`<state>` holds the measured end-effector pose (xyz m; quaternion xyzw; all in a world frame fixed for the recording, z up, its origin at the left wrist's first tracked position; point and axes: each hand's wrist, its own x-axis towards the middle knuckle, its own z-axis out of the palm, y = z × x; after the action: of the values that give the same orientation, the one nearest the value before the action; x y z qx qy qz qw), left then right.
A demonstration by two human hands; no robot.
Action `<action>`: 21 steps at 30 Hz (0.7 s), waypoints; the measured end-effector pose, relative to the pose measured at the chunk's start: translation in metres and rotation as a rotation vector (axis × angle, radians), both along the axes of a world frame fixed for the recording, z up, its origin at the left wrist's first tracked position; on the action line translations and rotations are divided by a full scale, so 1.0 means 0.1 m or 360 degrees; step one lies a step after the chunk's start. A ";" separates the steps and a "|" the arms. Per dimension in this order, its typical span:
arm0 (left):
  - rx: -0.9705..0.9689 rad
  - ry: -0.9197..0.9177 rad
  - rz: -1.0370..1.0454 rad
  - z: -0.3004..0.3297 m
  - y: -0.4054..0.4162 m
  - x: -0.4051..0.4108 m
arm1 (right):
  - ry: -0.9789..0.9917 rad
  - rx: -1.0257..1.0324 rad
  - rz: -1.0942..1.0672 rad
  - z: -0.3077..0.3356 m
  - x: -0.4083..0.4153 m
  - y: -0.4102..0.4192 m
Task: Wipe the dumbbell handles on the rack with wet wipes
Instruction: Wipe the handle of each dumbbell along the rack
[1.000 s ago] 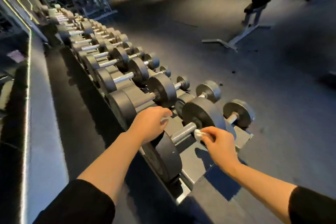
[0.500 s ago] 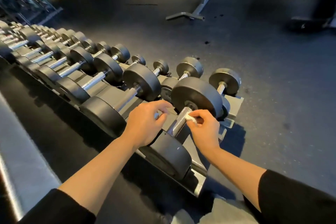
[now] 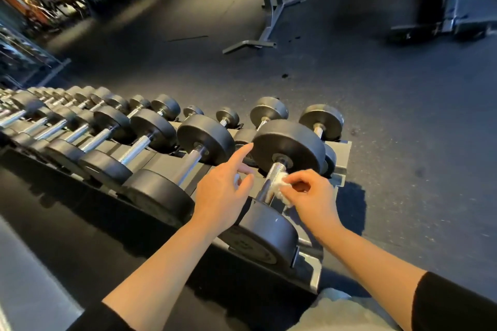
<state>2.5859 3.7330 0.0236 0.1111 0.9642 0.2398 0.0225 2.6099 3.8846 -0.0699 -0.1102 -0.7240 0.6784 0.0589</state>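
Observation:
The nearest dumbbell (image 3: 289, 148) lies at the right end of the grey rack (image 3: 340, 154), its chrome handle (image 3: 271, 180) running towards me. My right hand (image 3: 312, 196) pinches a crumpled white wet wipe (image 3: 281, 185) against the right side of that handle. My left hand (image 3: 223, 193) hovers just left of the handle with the index finger stretched towards the far weight and the other fingers loosely bent; something small and white shows between its fingers. The near weight (image 3: 265, 234) sits below both hands.
A long row of dumbbells (image 3: 150, 126) runs off to the left along the rack, with smaller ones (image 3: 269, 109) on the far tier. A bench frame (image 3: 269, 13) stands on the dark floor behind, another machine (image 3: 457, 8) at the top right.
My left hand has lifted off the near weight and its index finger now points forward. My right hand with the wipe has slid slightly down the handle. The camera has tilted.

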 end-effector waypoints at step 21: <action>0.0168 -0.0106 0.0026 0.03 -0.01 -0.02 | 0.0190 0.0133 0.0137 0.02 -0.14 0.06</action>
<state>2.5837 3.7323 0.0270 0.0961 0.9498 0.2941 0.0467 2.5958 3.8909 -0.0680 -0.0358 -0.7509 0.6550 0.0772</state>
